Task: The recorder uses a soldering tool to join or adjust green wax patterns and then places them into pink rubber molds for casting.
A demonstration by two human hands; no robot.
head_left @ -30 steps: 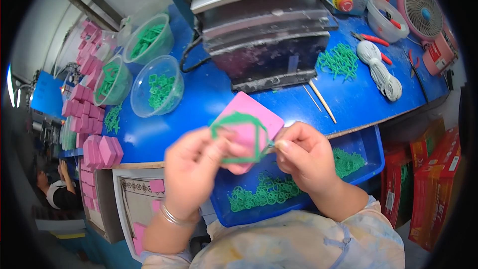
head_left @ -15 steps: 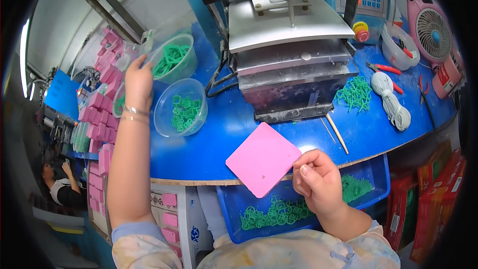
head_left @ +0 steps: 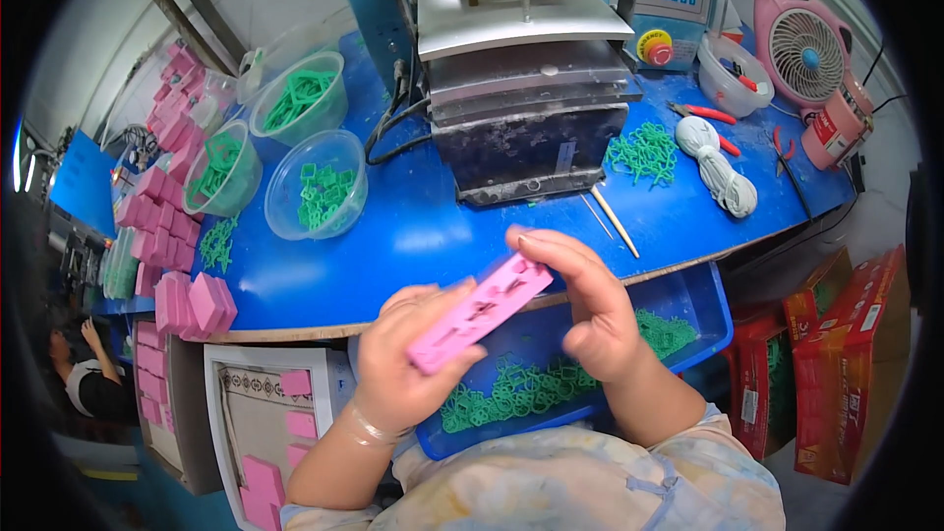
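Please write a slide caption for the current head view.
Left hand holds a pink block, right hand at its upper end, near a blue tray of green pieces.

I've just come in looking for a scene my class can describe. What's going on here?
A person's left hand holds a tilted pink block, one edge with cut-outs showing. The right hand is open, its fingertips at the block's upper end. Below, green pieces lie in a blue tray. On the blue bench stand a machine and clear tubs of more green pieces.
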